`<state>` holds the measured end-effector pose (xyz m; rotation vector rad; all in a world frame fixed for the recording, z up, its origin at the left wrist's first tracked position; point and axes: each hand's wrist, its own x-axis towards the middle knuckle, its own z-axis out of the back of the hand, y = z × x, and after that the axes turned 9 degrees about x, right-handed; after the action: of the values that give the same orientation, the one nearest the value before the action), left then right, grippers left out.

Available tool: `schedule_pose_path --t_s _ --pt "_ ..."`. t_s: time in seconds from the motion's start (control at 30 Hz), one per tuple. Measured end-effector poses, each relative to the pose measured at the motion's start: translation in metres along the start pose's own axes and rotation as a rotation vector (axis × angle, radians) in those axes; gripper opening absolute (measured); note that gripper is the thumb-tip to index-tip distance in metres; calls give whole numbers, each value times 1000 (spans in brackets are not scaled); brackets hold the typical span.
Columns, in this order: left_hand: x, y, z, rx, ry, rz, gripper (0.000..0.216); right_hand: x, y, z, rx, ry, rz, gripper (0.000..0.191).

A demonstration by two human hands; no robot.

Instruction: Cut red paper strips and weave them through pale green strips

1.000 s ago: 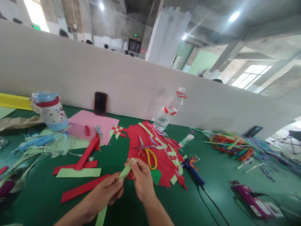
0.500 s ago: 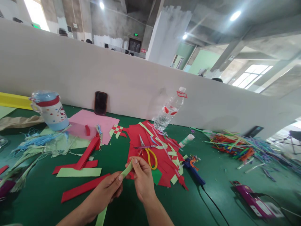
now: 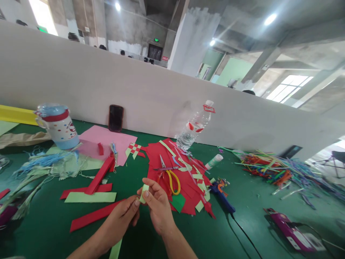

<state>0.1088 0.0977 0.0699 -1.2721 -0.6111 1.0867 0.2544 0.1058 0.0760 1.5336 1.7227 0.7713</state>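
Between my two hands is a light green paper strip (image 3: 143, 193), bent or folded near its upper end. My right hand (image 3: 159, 204) pinches it with the thumb in front and fingers behind. My left hand (image 3: 122, 216) is closed on the strip's lower end with thumb and forefinger. Another light green strip (image 3: 116, 249) shows below my left wrist; whether it is the same piece I cannot tell. Just beyond my right hand, scissors (image 3: 173, 181) with red and yellow handles lie on red paper sheets (image 3: 156, 153). Red strips (image 3: 94, 216) and a pale green strip (image 3: 91, 197) lie left of my hands.
A water bottle (image 3: 192, 127) and phone (image 3: 115, 118) stand by the partition (image 3: 151, 93). At left are a cup (image 3: 61, 131) and tassels (image 3: 40, 163). A glue stick (image 3: 214, 162), a corded blue glue gun (image 3: 223, 198), pipe cleaners (image 3: 269, 165) and a purple device (image 3: 289, 230) lie right.
The strip, stretched between my hands before, is now bent, with a shorter part showing. My right hand has shifted left and slightly down, closer to my left hand.
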Motion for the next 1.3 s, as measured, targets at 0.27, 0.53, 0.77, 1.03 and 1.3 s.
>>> schedule_pose_path --t_s 0.27,0.53,0.77,1.03,1.3 --pt "1 -2 0 11 -52 -24 55 -3 0 -7 -53 68 -48 39" --pt "-2 0 -1 34 23 -12 52 6 1 7 -79 -130 106 37" --pt "-1 4 -3 -35 158 83 66 11 7 15 -62 -278 214 37" --pt "-3 2 -1 -66 198 114 66 15 18 19 -21 -381 296 34" --pt "-8 1 9 -110 274 95 63 13 15 19 -114 -340 305 39"
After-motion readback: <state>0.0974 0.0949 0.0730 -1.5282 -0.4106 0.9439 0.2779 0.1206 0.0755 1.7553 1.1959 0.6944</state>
